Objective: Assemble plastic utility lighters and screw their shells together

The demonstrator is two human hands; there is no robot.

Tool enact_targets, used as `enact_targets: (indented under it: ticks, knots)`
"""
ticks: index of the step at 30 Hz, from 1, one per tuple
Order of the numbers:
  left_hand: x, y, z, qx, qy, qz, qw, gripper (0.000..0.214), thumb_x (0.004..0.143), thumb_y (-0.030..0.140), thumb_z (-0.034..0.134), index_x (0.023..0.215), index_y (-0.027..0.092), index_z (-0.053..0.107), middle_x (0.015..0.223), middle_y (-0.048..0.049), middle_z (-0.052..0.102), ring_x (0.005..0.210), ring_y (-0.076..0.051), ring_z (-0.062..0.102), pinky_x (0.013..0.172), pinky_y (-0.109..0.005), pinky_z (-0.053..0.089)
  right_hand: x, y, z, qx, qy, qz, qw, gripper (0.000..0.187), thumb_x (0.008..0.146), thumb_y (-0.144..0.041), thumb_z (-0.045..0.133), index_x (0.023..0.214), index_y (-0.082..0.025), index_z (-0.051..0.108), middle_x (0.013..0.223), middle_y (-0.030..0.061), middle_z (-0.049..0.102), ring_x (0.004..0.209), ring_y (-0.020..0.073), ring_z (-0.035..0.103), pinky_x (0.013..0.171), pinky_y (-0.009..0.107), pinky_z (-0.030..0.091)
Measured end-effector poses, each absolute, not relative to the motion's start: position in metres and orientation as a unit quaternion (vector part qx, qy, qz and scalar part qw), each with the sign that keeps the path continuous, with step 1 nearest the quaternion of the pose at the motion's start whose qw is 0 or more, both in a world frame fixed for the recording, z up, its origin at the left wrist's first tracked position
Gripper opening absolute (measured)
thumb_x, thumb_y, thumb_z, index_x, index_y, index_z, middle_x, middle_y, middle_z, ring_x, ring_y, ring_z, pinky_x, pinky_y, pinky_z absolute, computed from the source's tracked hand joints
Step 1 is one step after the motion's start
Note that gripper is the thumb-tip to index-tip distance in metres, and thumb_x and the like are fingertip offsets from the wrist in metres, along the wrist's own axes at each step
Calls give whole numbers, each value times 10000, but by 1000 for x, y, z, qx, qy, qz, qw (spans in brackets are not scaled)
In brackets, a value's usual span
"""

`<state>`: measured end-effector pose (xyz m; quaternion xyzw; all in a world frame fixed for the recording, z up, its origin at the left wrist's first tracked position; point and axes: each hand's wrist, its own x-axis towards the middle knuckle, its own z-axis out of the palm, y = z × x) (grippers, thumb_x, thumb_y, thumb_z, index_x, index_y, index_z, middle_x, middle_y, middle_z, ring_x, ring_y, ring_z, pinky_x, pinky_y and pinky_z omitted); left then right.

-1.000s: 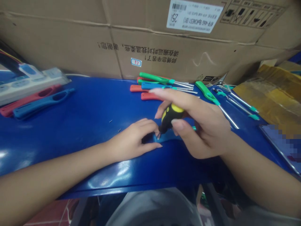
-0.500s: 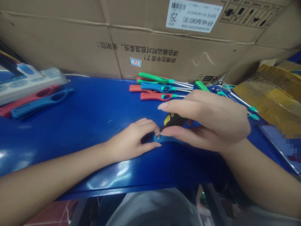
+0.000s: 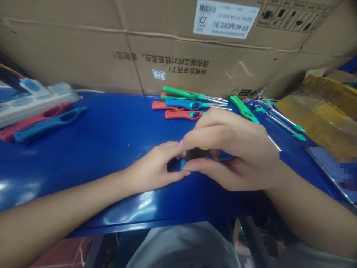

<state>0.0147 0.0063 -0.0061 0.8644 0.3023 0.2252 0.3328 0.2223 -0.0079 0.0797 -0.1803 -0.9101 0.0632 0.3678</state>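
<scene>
My left hand [image 3: 160,165] is closed on the near end of a blue lighter handle [image 3: 182,163], held down low over the blue table. Most of that handle is hidden behind my fingers. Above it, my right hand [image 3: 231,150] curls round a short black-and-yellow screwdriver [image 3: 195,153], thumb and fingers on its sides. The screwdriver's tip is out of sight. Both hands meet at the blue handle, with the right thumb close to the left fingertips. Two tiny metal pins [image 3: 140,155] lie on the table beyond my left wrist.
Several gas lighters [image 3: 184,104] with metal tubes lie at the back. A green lighter handle [image 3: 244,108] and loose metal tubes [image 3: 287,124] are at right, near a phone [image 3: 331,171]. At left, a blue handle [image 3: 50,124] rests by a power strip [image 3: 41,98]. A cardboard box [image 3: 83,56] stands behind.
My right hand has moved slightly left and down, and its fingers have closed further round the screwdriver, hiding more of it. The green handle at the back right is now more exposed.
</scene>
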Motion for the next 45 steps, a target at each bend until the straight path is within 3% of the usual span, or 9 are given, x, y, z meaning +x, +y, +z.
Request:
enact_targets:
  ticks: [8,13,15,18,21,25,33,39,45]
  knots:
    - [14,4,-5,879,308,243,273,230,883,328,742,1030,193,630,993,-32,683,925,-213,661,837,-344,552,226,-2,66,-230,-873,-1,431,128,946,-319,707,1004,-209,677,891,12,714,795,141,666,697,260,544]
    - [15,0,2,898,313,207,232,285,895,328,722,1124,182,634,1075,-76,696,968,-240,680,863,-372,568,227,-7,76,-190,-899,102,381,277,1012,-170,529,1271,-170,626,1248,91,712,1179,182,649,981,329,547]
    - [16,-2,8,906,308,196,215,258,891,277,713,1121,179,650,1101,-90,699,1008,-255,680,892,-384,563,233,-8,80,-183,-885,141,404,273,999,-156,535,1251,-179,635,1158,71,735,1007,155,699,892,307,580]
    - [12,-1,20,915,320,163,185,429,864,219,719,1280,177,622,1141,-111,702,1068,-281,677,916,-401,563,257,1,79,-242,-800,144,529,195,984,-248,594,1165,-199,649,1003,44,712,655,108,652,575,235,547]
    - [7,2,29,917,358,96,146,633,875,240,706,1471,188,499,1217,-131,692,1124,-309,667,949,-445,562,298,21,75,-363,-703,-16,611,111,951,-317,637,989,-220,674,922,42,676,639,132,597,537,257,487]
    - [14,0,30,927,350,68,114,647,907,368,702,1486,173,489,1348,-165,634,1206,-340,634,1018,-481,540,351,43,73,-526,-653,-178,515,118,877,-316,678,824,-213,654,807,45,627,637,169,527,630,329,468]
    - [31,32,37,942,310,97,81,286,950,164,572,1210,170,691,1125,-123,664,1041,-248,667,940,-376,563,371,56,62,-612,-666,-139,403,103,850,-278,638,774,-210,633,816,59,615,675,194,557,706,342,471]
    - [17,103,60,917,366,155,29,325,958,210,538,1242,140,680,1151,-158,649,1076,-296,653,965,-466,553,375,62,56,-656,-671,-103,330,91,887,-240,593,840,-190,652,923,92,633,854,230,624,832,354,496]
    - [26,165,64,895,418,155,-34,309,1005,292,590,1267,135,633,1233,-137,639,1116,-267,644,969,-476,558,371,65,39,-703,-692,-11,163,108,904,-185,664,1006,-170,696,1104,106,657,972,212,653,885,360,540]
